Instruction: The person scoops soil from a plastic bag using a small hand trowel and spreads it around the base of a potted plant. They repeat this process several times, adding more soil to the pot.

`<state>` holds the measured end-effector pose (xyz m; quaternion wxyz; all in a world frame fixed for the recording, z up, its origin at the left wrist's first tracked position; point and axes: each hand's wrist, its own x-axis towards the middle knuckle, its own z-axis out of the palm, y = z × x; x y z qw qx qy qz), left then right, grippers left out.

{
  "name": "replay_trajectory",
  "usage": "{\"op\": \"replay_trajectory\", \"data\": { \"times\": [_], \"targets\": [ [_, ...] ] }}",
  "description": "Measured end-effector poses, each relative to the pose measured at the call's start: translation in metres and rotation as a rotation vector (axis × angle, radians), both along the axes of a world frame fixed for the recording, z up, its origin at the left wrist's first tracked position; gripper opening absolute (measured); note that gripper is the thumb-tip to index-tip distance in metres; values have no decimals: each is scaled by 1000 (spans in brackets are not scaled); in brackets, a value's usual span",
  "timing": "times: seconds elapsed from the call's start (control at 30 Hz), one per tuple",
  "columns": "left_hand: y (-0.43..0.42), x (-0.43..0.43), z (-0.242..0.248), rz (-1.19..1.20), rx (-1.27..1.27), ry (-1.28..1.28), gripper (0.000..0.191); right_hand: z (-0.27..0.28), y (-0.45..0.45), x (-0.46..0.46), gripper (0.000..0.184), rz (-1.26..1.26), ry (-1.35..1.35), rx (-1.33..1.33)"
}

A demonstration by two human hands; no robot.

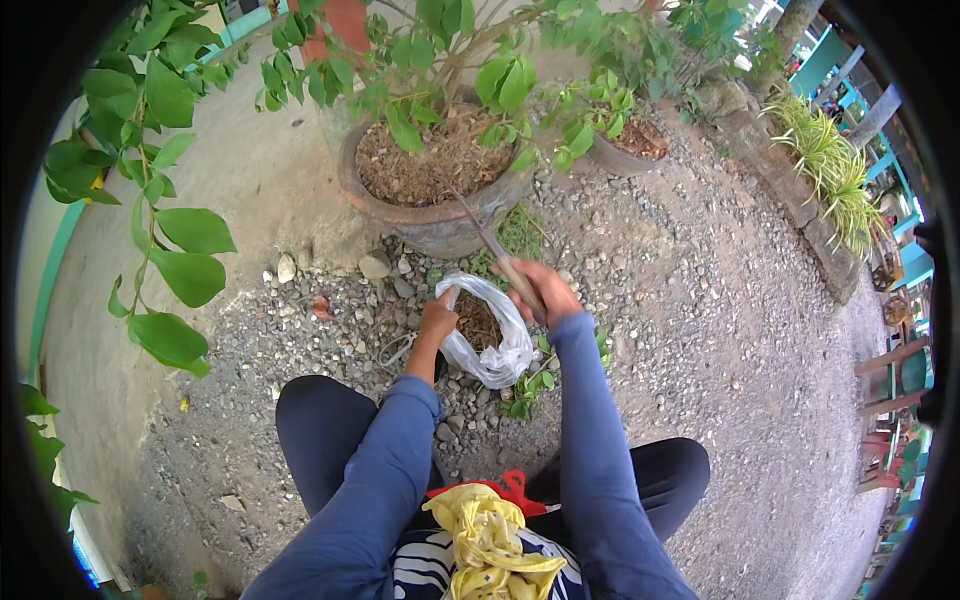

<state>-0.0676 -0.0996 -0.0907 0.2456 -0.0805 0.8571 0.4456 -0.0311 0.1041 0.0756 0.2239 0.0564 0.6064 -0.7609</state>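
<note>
My left hand point(437, 324) grips the left rim of a clear plastic bag point(504, 360) standing on the gravel. Dark soil mixed with dry plant bits point(477, 321) fills the inside of the bag. In my right hand point(551, 291) is the handle of a long, narrow tool point(491, 241), possibly a knife. Its thin end points up and away, over the rim of a large round plant pot point(435, 225). Brown, crumbly soil point(427, 161) lies in that pot around the stems of a leafy shrub point(495, 82). Whether the tool's tip touches this soil is hard to tell.
A smaller pot point(630, 154) stands behind to the right. Leafy branches point(180, 240) hang at the left. Cut green sprigs point(532, 386) lie beside the bag, and stones point(375, 264) line the big pot's base. A concrete kerb point(795, 217) borders striped plants point(825, 165) on the right.
</note>
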Motion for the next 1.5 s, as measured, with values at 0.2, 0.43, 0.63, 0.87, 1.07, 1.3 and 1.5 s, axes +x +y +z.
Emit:
{"op": "replay_trajectory", "data": {
  "times": [0.2, 0.43, 0.63, 0.87, 1.07, 1.3, 1.5],
  "targets": [
    [38, 1, 33, -210, -228, -5, 76, -116, 20, 88, 30, -520, -132, 136],
    [59, -34, 51, -806, -498, 253, 59, -181, 30, 123, 47, -451, -91, 737],
    [91, -72, 84, -1159, -837, 147, 70, -160, 24, 117, 50, -259, -75, 951],
    [215, -65, 133, -1351, -1082, 217, 31, -114, 138, 94, 48, -169, -17, 934],
    [297, 4, 185, -1420, -979, 324, 27, 30, 242, 102, 29, 65, -404, 1045],
    [365, 51, 199, -1421, -761, 346, 81, 64, 351, 171, 27, 27, -716, 1160],
    [409, 72, 172, -1450, -564, 430, 76, 57, 393, 224, 32, -54, -770, 1310]
  ]
}}
